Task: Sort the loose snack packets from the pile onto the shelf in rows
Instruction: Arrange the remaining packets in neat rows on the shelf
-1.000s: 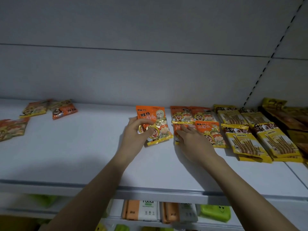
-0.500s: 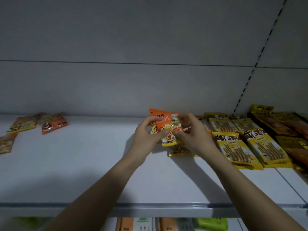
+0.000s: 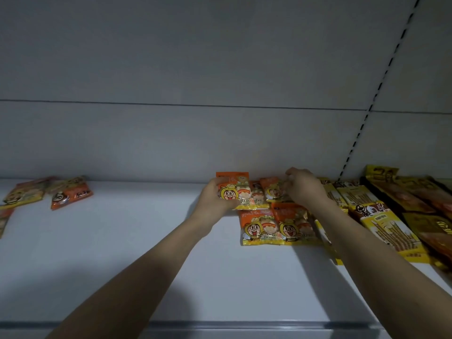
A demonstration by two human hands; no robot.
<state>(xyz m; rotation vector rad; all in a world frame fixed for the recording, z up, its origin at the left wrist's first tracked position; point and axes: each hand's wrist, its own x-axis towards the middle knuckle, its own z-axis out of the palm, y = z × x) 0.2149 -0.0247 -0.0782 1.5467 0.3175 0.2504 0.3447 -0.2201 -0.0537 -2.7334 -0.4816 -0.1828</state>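
Note:
My left hand (image 3: 215, 198) grips an orange snack packet (image 3: 234, 189) with a cartoon face, at the back of the white shelf (image 3: 137, 253) against the wall. My right hand (image 3: 303, 185) hovers over the back-row orange packets (image 3: 271, 192) just right of it, fingers curled; whether it pinches one I cannot tell. Two more orange packets (image 3: 276, 226) lie flat side by side in the front row, below both hands. A loose pile of orange and yellow packets (image 3: 49, 194) lies at the shelf's far left.
Yellow stick-snack packets (image 3: 374, 216) sit in rows right of the orange ones, with dark brown packets (image 3: 425, 201) beyond them at the far right. The grey back wall (image 3: 220, 94) rises behind. The shelf's front edge (image 3: 244, 325) runs along the bottom.
The packet that both hands held up has gone back to the rear row in my left hand. My right hand let go of it and moved right over the neighbouring packets.

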